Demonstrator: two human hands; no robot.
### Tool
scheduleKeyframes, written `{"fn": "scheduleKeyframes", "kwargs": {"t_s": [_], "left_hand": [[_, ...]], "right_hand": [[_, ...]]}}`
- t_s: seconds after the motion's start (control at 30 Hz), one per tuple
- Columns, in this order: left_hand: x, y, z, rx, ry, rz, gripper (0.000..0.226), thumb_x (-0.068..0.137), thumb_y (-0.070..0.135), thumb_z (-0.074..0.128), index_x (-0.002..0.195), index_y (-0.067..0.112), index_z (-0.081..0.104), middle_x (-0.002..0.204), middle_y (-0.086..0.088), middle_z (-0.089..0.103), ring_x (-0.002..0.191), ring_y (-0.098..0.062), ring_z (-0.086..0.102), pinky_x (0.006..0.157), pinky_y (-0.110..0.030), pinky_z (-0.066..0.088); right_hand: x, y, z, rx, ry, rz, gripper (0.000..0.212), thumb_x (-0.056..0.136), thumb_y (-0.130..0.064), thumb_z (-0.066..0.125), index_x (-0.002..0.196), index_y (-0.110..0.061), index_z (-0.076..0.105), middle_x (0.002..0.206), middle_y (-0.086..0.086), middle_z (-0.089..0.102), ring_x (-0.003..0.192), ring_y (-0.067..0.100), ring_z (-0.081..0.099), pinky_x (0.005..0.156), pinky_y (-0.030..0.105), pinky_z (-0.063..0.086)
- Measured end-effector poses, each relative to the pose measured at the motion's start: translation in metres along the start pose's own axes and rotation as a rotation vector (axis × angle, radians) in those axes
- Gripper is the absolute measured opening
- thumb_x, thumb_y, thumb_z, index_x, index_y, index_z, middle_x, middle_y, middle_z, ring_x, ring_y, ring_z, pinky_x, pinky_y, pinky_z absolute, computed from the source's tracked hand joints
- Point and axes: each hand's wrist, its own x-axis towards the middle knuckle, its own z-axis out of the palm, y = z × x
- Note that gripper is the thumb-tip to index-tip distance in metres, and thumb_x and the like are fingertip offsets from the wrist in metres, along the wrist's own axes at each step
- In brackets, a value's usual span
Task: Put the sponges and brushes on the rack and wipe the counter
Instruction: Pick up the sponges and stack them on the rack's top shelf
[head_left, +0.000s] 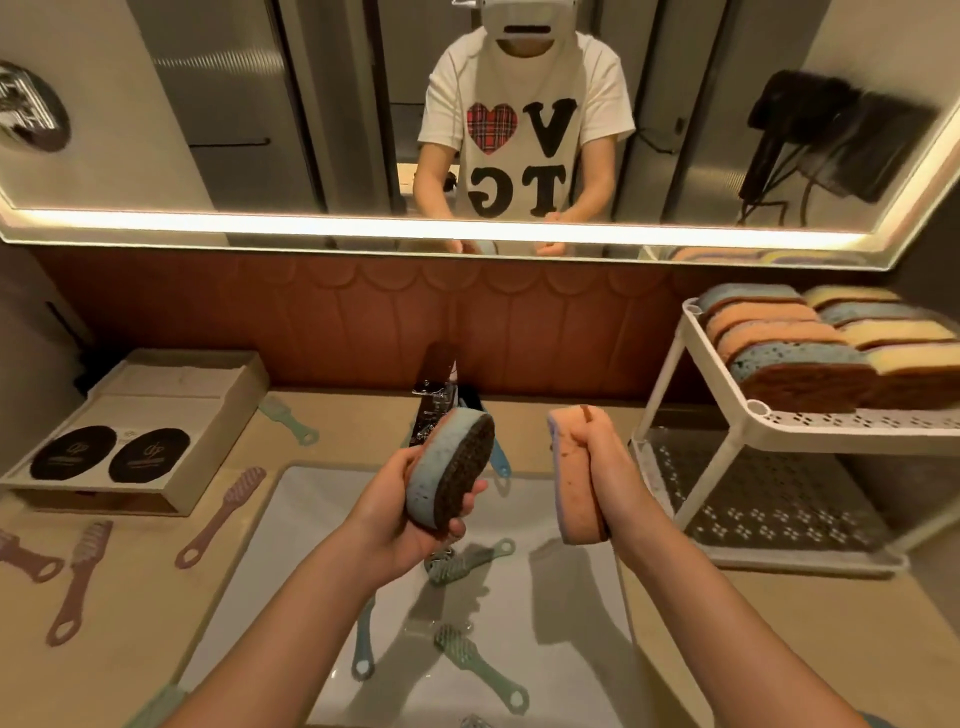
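Note:
My left hand (400, 512) grips a blue sponge (447, 467) with a dark scouring face, held above the white sink (291, 561). An orange sponge (574, 478) stands upright in my right hand (605, 470), to the right over the sink. The white two-tier rack (779, 421) stands on the counter at the right; its top shelf holds several blue, orange and yellow sponges (810, 353). Green and blue brushes (480, 667) lie in the sink. Pink brushes (221, 517) lie on the beige counter (130, 623) at the left.
A chrome faucet (431, 410) rises behind the sink. An open cardboard box (140, 431) with two black round pads sits at the back left, a green brush (288, 421) beside it. The rack's lower shelf (763, 499) is bare. A mirror covers the wall above.

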Motion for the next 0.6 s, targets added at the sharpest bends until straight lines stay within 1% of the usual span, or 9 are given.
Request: {"fn": "scheduleKeyframes", "kwargs": {"t_s": [0.07,0.17,0.27,0.3,0.37,0.43,0.47,0.53,0.6], "left_hand": [[-0.001,0.000,0.010,0.003,-0.024,-0.007,0.047,0.092,0.037,0.030,0.103,0.003,0.060,0.078,-0.013,0.063,0.054,-0.016,0.057,0.044,-0.018,0.044],[-0.003,0.003,0.027,0.027,-0.055,0.005,0.052,0.090,0.048,0.035,0.102,0.005,0.062,0.080,-0.011,0.063,0.059,-0.016,0.058,0.046,-0.021,0.046],[-0.004,0.006,0.047,0.094,-0.056,0.049,0.048,0.077,0.051,0.052,0.098,0.009,0.063,0.082,-0.010,0.063,0.061,-0.016,0.060,0.048,-0.022,0.048],[-0.005,0.007,0.053,0.135,-0.043,0.074,0.047,0.073,0.050,0.057,0.097,0.011,0.064,0.082,-0.009,0.063,0.062,-0.016,0.061,0.050,-0.022,0.050],[-0.006,0.005,0.068,0.235,-0.021,0.111,0.045,0.068,0.048,0.061,0.095,0.012,0.066,0.076,-0.007,0.065,0.063,-0.016,0.061,0.052,-0.024,0.051],[-0.006,0.004,0.075,0.308,0.014,0.141,0.041,0.073,0.046,0.059,0.098,0.015,0.066,0.067,-0.004,0.069,0.062,-0.016,0.062,0.055,-0.026,0.051],[-0.005,0.003,0.083,0.333,0.022,0.163,0.038,0.078,0.046,0.057,0.101,0.017,0.065,0.065,-0.002,0.070,0.062,-0.015,0.064,0.056,-0.027,0.051],[0.001,0.001,0.097,0.345,0.025,0.201,0.034,0.086,0.044,0.052,0.107,0.019,0.063,0.067,-0.001,0.072,0.060,-0.013,0.067,0.052,-0.024,0.052],[0.004,0.001,0.110,0.328,0.016,0.227,0.031,0.091,0.041,0.049,0.108,0.019,0.063,0.077,-0.003,0.073,0.066,-0.013,0.069,0.051,-0.023,0.053]], "right_hand": [[0.001,-0.007,-0.013,-0.082,-0.016,-0.089,0.010,0.092,-0.016,0.041,0.092,-0.020,0.050,0.084,0.000,0.051,0.079,0.014,0.050,0.064,0.026,0.039],[0.002,-0.022,-0.034,-0.187,-0.022,-0.205,0.015,0.089,-0.019,0.052,0.104,-0.020,0.051,0.092,-0.002,0.053,0.086,0.010,0.052,0.070,0.026,0.043],[0.000,-0.040,-0.056,-0.163,-0.015,-0.271,0.024,0.086,-0.018,0.060,0.107,-0.021,0.050,0.099,-0.002,0.053,0.089,0.009,0.054,0.079,0.031,0.049],[-0.001,-0.046,-0.061,-0.142,0.004,-0.281,0.027,0.085,-0.018,0.060,0.109,-0.022,0.049,0.100,-0.003,0.053,0.089,0.009,0.055,0.079,0.032,0.051],[-0.003,-0.056,-0.080,-0.090,0.046,-0.309,0.033,0.086,-0.015,0.060,0.114,-0.024,0.046,0.098,-0.006,0.050,0.085,0.008,0.055,0.074,0.029,0.051],[-0.004,-0.062,-0.092,-0.041,0.058,-0.327,0.038,0.087,-0.015,0.060,0.119,-0.028,0.045,0.101,-0.007,0.050,0.086,0.008,0.057,0.073,0.025,0.052],[-0.004,-0.066,-0.103,-0.027,0.063,-0.344,0.038,0.086,-0.017,0.060,0.121,-0.029,0.048,0.104,-0.006,0.051,0.090,0.009,0.058,0.075,0.026,0.054],[-0.005,-0.069,-0.122,-0.037,0.096,-0.374,0.035,0.085,-0.022,0.061,0.118,-0.030,0.054,0.108,-0.008,0.053,0.097,0.009,0.057,0.080,0.029,0.054],[-0.004,-0.071,-0.138,-0.066,0.152,-0.390,0.031,0.084,-0.026,0.062,0.114,-0.029,0.056,0.108,-0.010,0.054,0.097,0.008,0.056,0.081,0.030,0.053]]}}
